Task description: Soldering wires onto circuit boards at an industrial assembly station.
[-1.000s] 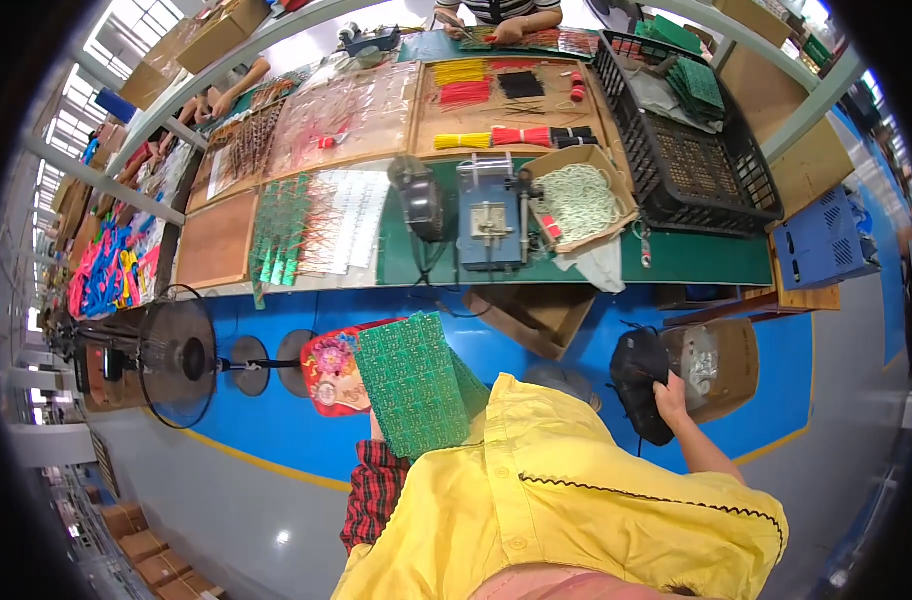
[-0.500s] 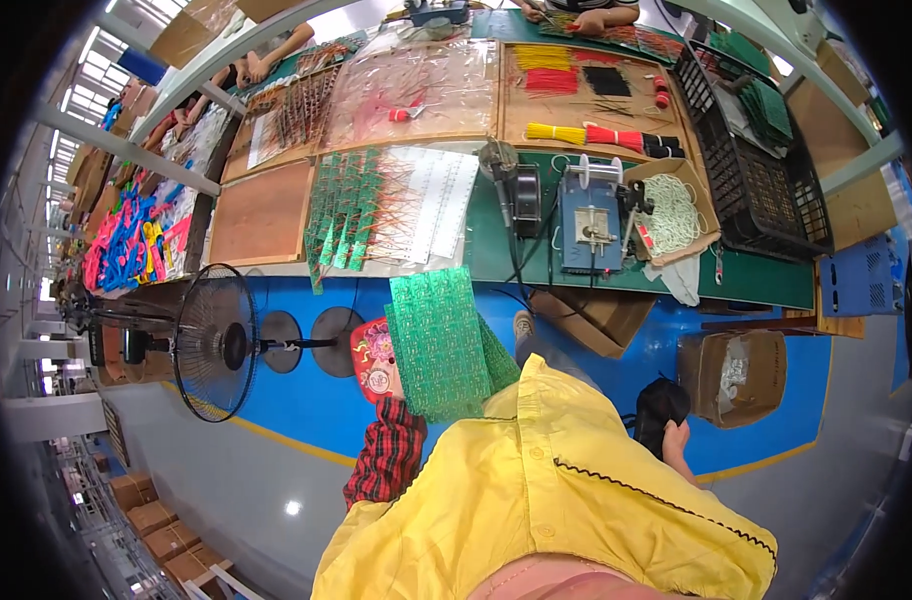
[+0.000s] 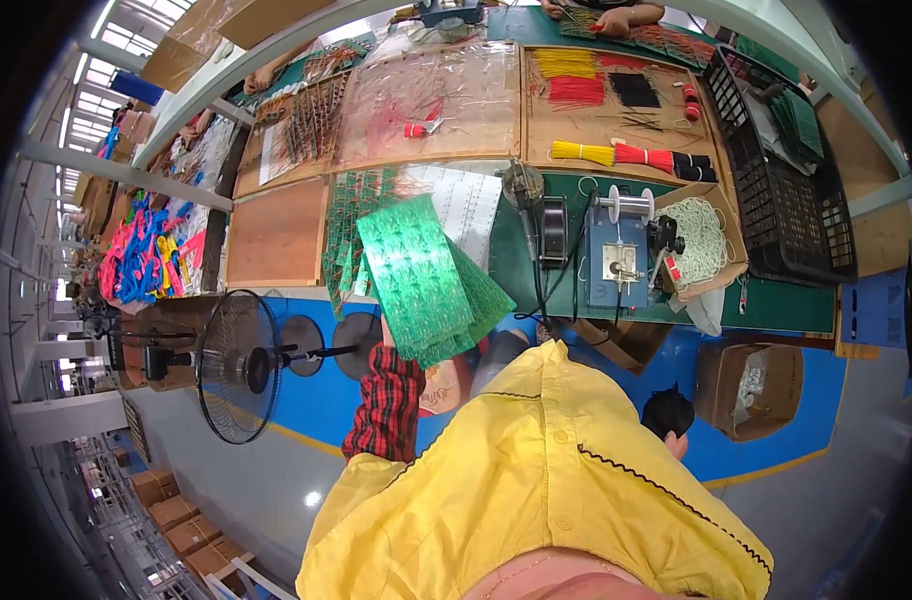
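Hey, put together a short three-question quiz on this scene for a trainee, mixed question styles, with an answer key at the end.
1. Which of the camera wearer's hands holds the green circuit board panels?
2. True or false: the pedestal fan is to the right of the black plastic crate.
3. Put in order, left to right, the colours of the three tied wire bundles.

Key:
1. The left hand, mostly hidden by the panels.
2. False: the pedestal fan is on the left, the black plastic crate on the right.
3. Yellow, red, black.
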The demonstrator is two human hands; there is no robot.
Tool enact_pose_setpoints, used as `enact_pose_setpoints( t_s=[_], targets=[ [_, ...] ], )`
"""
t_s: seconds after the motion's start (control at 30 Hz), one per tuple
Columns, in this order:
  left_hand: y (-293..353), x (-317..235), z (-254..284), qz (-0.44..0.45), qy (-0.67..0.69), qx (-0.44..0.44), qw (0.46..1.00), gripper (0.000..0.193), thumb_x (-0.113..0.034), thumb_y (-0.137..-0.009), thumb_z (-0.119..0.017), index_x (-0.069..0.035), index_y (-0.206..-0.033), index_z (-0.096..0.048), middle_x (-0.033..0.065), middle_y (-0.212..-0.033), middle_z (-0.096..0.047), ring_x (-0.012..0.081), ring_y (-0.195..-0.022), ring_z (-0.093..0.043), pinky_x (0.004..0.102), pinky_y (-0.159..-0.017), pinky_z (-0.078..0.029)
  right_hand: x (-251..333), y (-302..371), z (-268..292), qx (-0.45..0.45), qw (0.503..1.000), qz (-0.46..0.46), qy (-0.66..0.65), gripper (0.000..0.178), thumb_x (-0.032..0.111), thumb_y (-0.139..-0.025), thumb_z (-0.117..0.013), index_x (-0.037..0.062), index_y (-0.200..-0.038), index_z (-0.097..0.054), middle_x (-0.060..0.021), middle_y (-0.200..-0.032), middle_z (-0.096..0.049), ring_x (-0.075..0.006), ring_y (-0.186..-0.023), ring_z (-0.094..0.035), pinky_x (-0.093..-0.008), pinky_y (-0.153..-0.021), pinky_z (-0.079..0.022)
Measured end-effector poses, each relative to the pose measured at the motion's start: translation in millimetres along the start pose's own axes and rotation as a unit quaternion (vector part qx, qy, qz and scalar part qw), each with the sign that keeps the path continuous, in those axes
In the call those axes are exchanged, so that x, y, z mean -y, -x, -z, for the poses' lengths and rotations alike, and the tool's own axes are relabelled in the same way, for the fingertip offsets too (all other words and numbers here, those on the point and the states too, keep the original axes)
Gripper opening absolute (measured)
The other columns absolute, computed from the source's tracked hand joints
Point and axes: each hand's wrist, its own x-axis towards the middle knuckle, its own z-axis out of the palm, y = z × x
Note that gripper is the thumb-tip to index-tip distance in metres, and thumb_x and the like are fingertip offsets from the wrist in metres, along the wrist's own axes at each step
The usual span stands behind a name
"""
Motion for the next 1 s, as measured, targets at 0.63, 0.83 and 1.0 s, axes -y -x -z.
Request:
enact_pose_setpoints(
  t_s=[0.63,0.83,1.0],
  targets=[
    [-351.6,-85.9,-101.7,0.051,-0.227,0.030,0.972,0.037,-0.026,-0.087,-0.045,0.001,-0.112,-0.050,0.0120,-0.100,-0.059,0.0229,-0.082,-0.059,0.0360,-0.075,-0.048,70.4,165.5,-91.5,-0.169,0.963,-0.204,-0.048,0.034,0.016,-0.071,-0.048,-0.0049,-0.097,-0.057,-0.0219,-0.084,-0.059,-0.0345,-0.078,-0.056,-0.0407,-0.072,-0.042],
    [-449.4,-75.7,-125.4,0.057,-0.279,0.031,0.958,0.037,-0.026,-0.087,-0.045,0.001,-0.112,-0.050,0.0116,-0.099,-0.059,0.0222,-0.081,-0.059,0.0356,-0.074,-0.048,110.9,195.1,-113.7,-0.196,0.951,-0.233,-0.044,0.034,0.016,-0.071,-0.048,-0.0047,-0.097,-0.057,-0.0214,-0.083,-0.059,-0.0338,-0.078,-0.056,-0.0404,-0.072,-0.042],
    [-482.6,-89.8,-113.9,0.009,-0.310,-0.012,0.951,0.037,-0.026,-0.087,-0.045,0.001,-0.112,-0.050,0.0112,-0.098,-0.059,0.0216,-0.081,-0.059,0.0352,-0.074,-0.048,195.4,118.1,-135.2,-0.171,0.962,-0.209,-0.033,0.034,0.016,-0.071,-0.048,-0.0045,-0.097,-0.057,-0.0209,-0.083,-0.060,-0.0332,-0.078,-0.056,-0.0402,-0.072,-0.042]
  ],
)
